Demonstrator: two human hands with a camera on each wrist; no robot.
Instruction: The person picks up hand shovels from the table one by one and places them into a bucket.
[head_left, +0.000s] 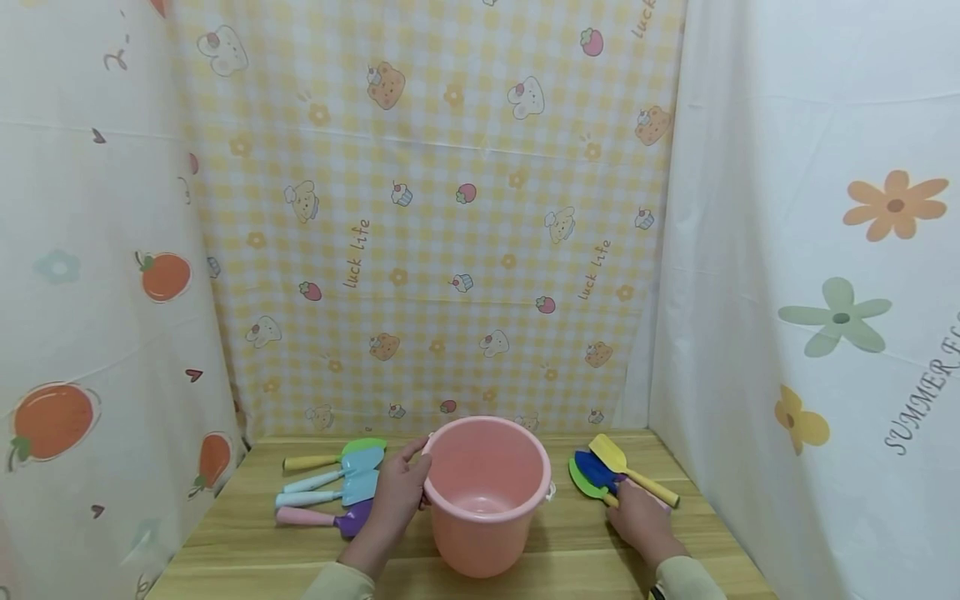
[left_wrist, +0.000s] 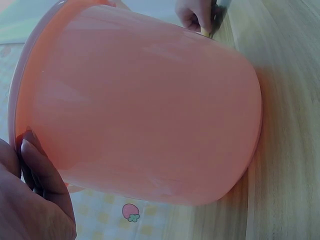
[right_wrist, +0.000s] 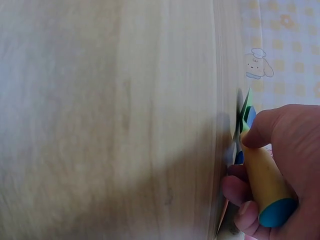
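Note:
A pink bucket [head_left: 487, 542] stands upright on the wooden table, its inside visible from above. My left hand [head_left: 401, 492] grips its rim on the left side; in the left wrist view, the fingers [left_wrist: 47, 175] curl under the rim. At the right, my right hand [head_left: 643, 521] holds the yellow handle [right_wrist: 267, 182] of a toy shovel with a green blade [head_left: 585, 481]. Close beside that lie a blue shovel blade [head_left: 595, 469] and a yellow shovel [head_left: 611, 454], with a pink handle [head_left: 651, 487] partly hidden by the hand.
Left of the bucket, several toy shovels lie side by side: a green one [head_left: 365, 447], two light blue ones [head_left: 363, 460] and a purple one [head_left: 354, 521]. Patterned cloths hang behind a wooden table [head_left: 570, 575] and on both its sides.

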